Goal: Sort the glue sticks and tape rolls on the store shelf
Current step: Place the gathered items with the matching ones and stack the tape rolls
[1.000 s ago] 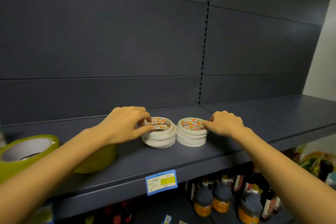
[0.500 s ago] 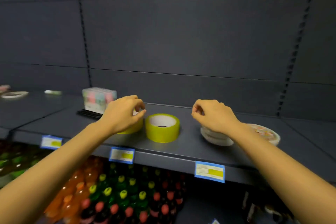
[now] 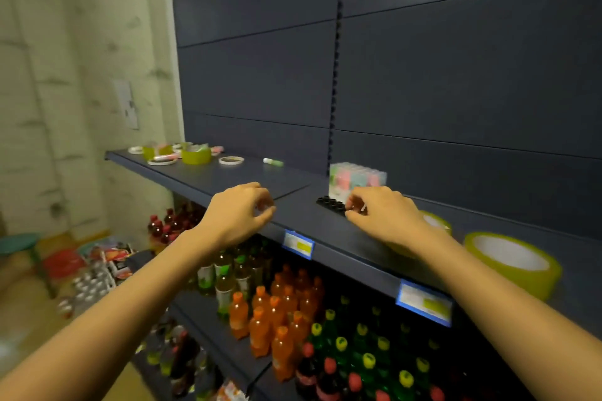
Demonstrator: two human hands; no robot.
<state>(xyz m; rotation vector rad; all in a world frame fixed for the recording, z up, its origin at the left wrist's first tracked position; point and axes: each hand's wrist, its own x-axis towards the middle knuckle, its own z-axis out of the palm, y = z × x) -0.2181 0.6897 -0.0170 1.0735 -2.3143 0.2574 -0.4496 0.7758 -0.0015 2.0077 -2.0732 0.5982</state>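
Loc: retail shop, self-service aisle. Evidence:
- dark metal display shelf [image 3: 228, 177] w/ slotted upright [image 3: 337, 75] & panelled back
- blue-framed price tags [image 3: 298, 244] clipped along the front edge, print too blurred to read
- lower tiers packed w/ bottled drinks [image 3: 260, 319] in rows, grouped by colour: orange, green, red caps
- stationery stock on upper tier: tape rolls [image 3: 511, 260], a glue stick [image 3: 273, 162]
- more packaged goods [image 3: 91, 283] piled on the floor by the wall, blurred
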